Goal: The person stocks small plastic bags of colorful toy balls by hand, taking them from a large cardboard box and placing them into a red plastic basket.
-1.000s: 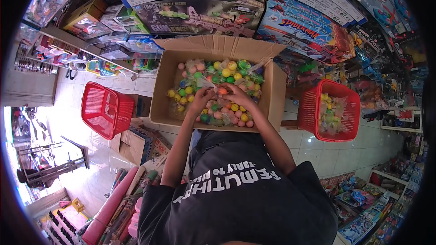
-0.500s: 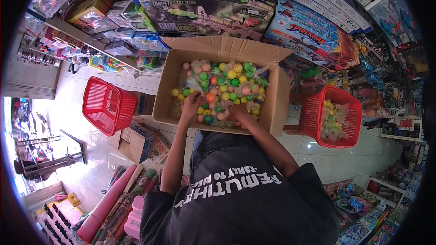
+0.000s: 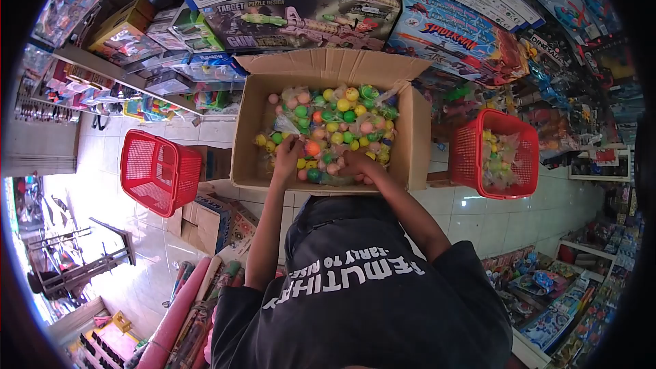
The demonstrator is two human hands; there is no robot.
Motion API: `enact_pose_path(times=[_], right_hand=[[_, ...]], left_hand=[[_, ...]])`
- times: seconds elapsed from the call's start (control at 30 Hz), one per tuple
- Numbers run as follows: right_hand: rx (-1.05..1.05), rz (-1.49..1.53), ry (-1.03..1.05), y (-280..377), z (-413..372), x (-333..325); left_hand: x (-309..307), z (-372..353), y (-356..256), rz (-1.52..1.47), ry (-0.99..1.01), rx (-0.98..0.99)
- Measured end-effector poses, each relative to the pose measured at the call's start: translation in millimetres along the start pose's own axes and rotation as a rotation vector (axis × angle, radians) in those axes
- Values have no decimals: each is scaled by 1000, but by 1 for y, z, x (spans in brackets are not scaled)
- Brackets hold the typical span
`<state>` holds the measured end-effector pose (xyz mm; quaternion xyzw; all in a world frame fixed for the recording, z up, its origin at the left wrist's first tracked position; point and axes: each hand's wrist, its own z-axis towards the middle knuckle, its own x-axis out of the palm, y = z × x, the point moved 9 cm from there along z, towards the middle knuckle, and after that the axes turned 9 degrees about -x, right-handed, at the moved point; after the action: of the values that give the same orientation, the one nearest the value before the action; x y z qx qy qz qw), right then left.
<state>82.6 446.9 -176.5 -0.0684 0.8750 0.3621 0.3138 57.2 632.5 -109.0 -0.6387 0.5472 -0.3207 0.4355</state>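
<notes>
An open cardboard box (image 3: 417,140) in front of me holds many small colored balls (image 3: 350,116), yellow, green, orange and pale pink, many of them in clear plastic bags. Inside its left part, my left hand (image 3: 288,153) has its fingers drawn together beside an orange ball (image 3: 312,148); what they pinch is too small to make out. My right hand (image 3: 357,162) is curled at the near side of the box, its fingers on a clear bag of balls (image 3: 333,169). Its fingertips are partly hidden among the balls.
A red plastic basket (image 3: 179,178) stands left of the box. Another red basket (image 3: 529,157), with bagged balls inside, is on the right. Boxed toys (image 3: 301,20) are stacked behind the box. Flattened cardboard (image 3: 198,222) and rolled material (image 3: 181,307) lie at lower left.
The view has shifted slightly. My right hand has lifted a little out of the balls and shows more of its fingers; my left hand stays near the same spot.
</notes>
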Motion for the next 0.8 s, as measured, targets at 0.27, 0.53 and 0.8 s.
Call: enact_pose_path(times=[0.27,0.53,0.8], right_hand=[[29,90,-16,-9,13,13],[-51,247,-159,-4,-2,-1],[-248,717,-561,47,-86,-54]], left_hand=[[-4,5,10,-128,-17,-3],[-3,9,-7,-17,41,76],[30,-9,-21,-182,173,-126]])
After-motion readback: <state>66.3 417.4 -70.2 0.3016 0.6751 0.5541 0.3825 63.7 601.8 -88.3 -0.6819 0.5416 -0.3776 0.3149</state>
